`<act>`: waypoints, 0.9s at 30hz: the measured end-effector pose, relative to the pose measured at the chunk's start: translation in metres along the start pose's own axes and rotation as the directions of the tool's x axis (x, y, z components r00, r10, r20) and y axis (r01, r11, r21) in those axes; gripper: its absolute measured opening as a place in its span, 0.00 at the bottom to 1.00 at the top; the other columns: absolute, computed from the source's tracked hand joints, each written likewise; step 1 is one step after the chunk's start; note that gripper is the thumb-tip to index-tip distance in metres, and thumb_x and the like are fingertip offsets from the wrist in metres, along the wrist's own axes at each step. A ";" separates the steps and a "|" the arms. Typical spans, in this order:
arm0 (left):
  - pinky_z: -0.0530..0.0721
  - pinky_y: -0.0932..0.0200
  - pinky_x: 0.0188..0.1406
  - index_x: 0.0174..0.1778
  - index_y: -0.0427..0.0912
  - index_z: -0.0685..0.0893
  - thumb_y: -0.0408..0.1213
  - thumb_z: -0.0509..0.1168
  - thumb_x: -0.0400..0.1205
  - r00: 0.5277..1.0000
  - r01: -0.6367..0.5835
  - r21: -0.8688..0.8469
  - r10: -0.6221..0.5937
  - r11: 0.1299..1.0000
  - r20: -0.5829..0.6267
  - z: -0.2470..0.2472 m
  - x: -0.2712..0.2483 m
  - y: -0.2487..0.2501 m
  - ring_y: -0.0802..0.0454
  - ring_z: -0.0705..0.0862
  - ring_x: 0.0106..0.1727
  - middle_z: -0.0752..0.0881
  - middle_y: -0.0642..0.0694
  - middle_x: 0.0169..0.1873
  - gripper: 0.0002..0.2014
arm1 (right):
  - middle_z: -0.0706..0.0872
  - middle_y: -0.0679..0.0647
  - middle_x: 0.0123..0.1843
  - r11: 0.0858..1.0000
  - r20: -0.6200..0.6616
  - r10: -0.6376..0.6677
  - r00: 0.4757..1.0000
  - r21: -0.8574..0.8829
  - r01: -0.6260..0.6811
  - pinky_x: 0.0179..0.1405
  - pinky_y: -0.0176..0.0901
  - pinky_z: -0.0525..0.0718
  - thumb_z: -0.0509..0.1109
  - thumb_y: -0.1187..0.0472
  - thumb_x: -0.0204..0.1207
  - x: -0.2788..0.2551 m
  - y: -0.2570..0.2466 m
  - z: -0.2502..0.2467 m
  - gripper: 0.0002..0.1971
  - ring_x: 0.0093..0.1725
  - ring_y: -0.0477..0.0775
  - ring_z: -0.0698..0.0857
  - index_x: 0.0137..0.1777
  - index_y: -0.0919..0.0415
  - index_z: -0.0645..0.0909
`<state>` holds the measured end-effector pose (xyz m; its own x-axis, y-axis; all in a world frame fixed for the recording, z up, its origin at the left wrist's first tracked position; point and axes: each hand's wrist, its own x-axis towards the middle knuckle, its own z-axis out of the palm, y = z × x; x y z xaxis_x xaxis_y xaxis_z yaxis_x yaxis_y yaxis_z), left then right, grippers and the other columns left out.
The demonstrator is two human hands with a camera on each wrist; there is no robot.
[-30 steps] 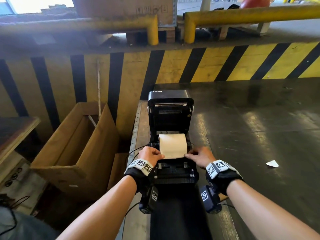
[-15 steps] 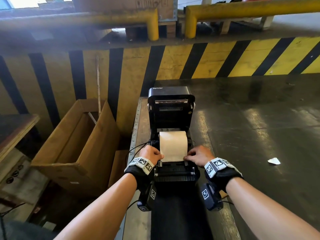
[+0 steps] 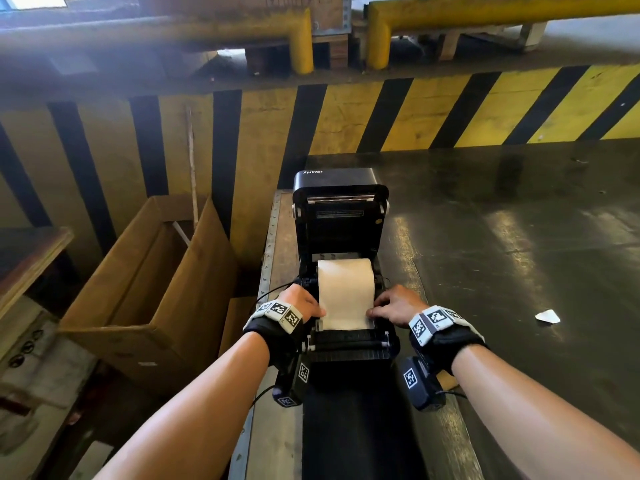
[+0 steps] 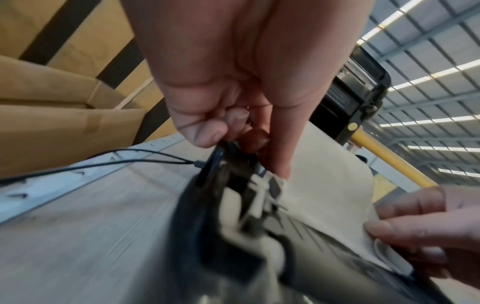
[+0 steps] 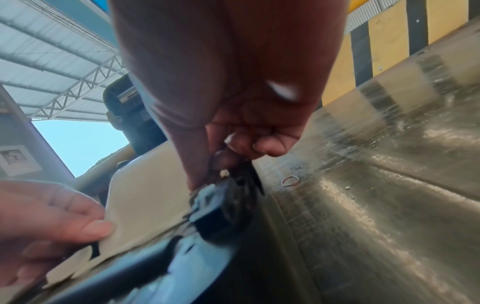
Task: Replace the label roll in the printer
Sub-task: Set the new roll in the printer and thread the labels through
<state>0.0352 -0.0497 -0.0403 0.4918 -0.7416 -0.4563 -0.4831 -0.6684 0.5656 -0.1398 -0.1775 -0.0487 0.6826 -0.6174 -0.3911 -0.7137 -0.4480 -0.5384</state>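
- Here, the black printer [image 3: 341, 216] stands on the dark desk [image 3: 519, 237] with its lid tipped up and back, the word "Xprinter" in white on the lid's top.
- One label roll [image 3: 345, 271] lies in the open bay; it is cream and plain, and its free strip [image 3: 346, 306] runs flat toward the person, over the front of the printer.
- Two hands work at that strip, one on each side edge.
- The left hand [image 3: 303, 301] rests at the strip's left edge; in the left wrist view its thumb [image 4: 279, 160] comes down onto the paper edge by a pale guide [image 4: 262, 189], the other fingers curled under the palm.
- The right hand [image 3: 394, 304] mirrors it at the right edge, thumb pressed down by the right guide [image 5: 205, 198], remaining fingers [image 5: 262, 144] tucked in a loose fist.
- Whether either hand pinches the paper or only presses it, I cannot tell.
- One open cardboard box [image 3: 145, 278] stands left of the desk; one scrap of white paper [image 3: 547, 317] lies on the desk to the right.
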 end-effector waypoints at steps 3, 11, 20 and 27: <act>0.81 0.56 0.50 0.51 0.38 0.89 0.40 0.74 0.73 0.999 0.035 0.070 -0.037 0.997 0.030 -0.001 0.003 0.003 0.45 0.85 0.51 0.88 0.41 0.51 0.13 | 0.89 0.58 0.57 1.000 -0.025 0.000 1.000 0.009 0.000 0.44 0.37 0.72 0.71 0.50 0.72 0.001 0.001 0.001 0.17 0.52 0.55 0.83 0.54 0.60 0.87; 0.84 0.46 0.62 0.52 0.37 0.89 0.44 0.76 0.71 0.997 0.065 0.011 -0.065 0.998 0.046 -0.004 0.008 0.001 0.42 0.86 0.55 0.89 0.40 0.52 0.18 | 0.88 0.58 0.56 1.000 0.068 0.019 0.998 -0.016 -0.018 0.30 0.27 0.69 0.72 0.52 0.71 0.009 0.001 -0.001 0.15 0.47 0.51 0.79 0.54 0.59 0.87; 0.84 0.47 0.61 0.49 0.38 0.91 0.41 0.77 0.70 0.990 0.056 0.044 -0.061 0.997 0.125 -0.010 0.007 0.002 0.43 0.86 0.55 0.90 0.40 0.51 0.14 | 0.85 0.53 0.46 1.000 0.069 -0.009 0.998 0.025 0.007 0.32 0.33 0.71 0.71 0.49 0.73 0.008 0.005 -0.001 0.15 0.45 0.51 0.80 0.51 0.60 0.87; 0.85 0.46 0.60 0.46 0.42 0.91 0.44 0.77 0.69 0.996 0.067 -0.023 -0.065 0.997 0.058 -0.007 0.005 -0.002 0.44 0.87 0.52 0.90 0.42 0.48 0.14 | 0.85 0.52 0.45 0.999 0.084 0.020 0.996 0.026 -0.022 0.30 0.32 0.71 0.74 0.50 0.69 0.009 0.002 -0.003 0.15 0.41 0.48 0.81 0.50 0.60 0.88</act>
<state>0.0439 -0.0522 -0.0390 0.4794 -0.6984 -0.5314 -0.4322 -0.7149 0.5496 -0.1353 -0.1862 -0.0508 0.6790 -0.5699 -0.4628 -0.7243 -0.4169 -0.5492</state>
